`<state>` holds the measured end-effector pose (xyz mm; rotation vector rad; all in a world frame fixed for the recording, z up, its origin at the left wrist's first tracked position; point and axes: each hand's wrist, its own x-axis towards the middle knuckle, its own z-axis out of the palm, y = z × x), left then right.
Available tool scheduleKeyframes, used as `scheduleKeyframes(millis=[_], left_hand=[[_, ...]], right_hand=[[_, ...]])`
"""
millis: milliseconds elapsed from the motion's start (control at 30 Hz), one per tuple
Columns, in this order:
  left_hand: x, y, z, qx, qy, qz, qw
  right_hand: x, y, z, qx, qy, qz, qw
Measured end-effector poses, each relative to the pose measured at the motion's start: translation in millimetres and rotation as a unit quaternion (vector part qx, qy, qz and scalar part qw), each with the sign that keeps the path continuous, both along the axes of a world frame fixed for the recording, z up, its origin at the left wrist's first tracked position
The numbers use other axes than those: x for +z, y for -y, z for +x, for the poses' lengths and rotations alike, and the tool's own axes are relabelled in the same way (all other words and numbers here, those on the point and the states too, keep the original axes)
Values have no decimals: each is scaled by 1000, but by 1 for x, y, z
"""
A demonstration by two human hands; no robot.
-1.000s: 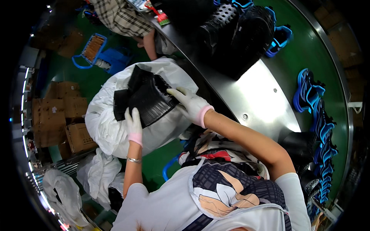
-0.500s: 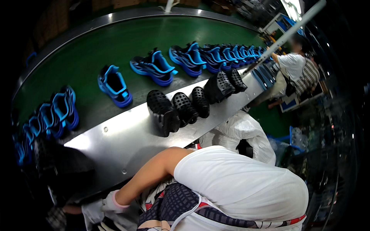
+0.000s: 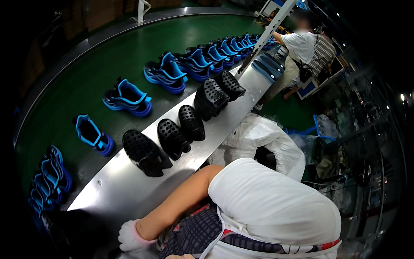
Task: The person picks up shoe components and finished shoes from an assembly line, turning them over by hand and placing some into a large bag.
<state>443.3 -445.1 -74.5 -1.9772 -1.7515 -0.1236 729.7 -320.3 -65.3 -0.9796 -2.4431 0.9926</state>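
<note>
My right hand (image 3: 129, 236) wears a white glove with a pink cuff and sits at the lower left edge, beside a dark shape (image 3: 73, 231) that I cannot make out. Its fingers are curled, and whether they hold anything is hidden. The bare forearm (image 3: 181, 200) runs from my white sleeve (image 3: 267, 203) down to it. My left hand is out of view. Several black perforated clogs (image 3: 172, 138) lie in a row on the steel table (image 3: 116, 187) just beyond my arm.
Blue and black sneakers (image 3: 166, 74) stand in a curved line on the green conveyor belt (image 3: 86, 60). A white plastic bag (image 3: 263, 142) sits right of the table. A slanted metal pole (image 3: 267, 34) and another person (image 3: 306, 47) are at the upper right.
The view has swung away from the white bag, where both hands handled black material, toward the conveyor. Since half a second ago it has shifted slightly and the gloved hand shows lower left.
</note>
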Motion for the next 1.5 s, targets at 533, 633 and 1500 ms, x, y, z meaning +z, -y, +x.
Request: scheduleKeyframes(millis=[533,633,1500], left_hand=[[78,-104,121,-42,510,-35,858],[61,-137,121,-158,600,-193,760],[-29,-200,233,-38,646,-450,615]], right_hand=[[99,21,212,-511,-59,304,802],[98,4,159,-511,-27,244,824],[39,-6,74,-430,-185,45,882]])
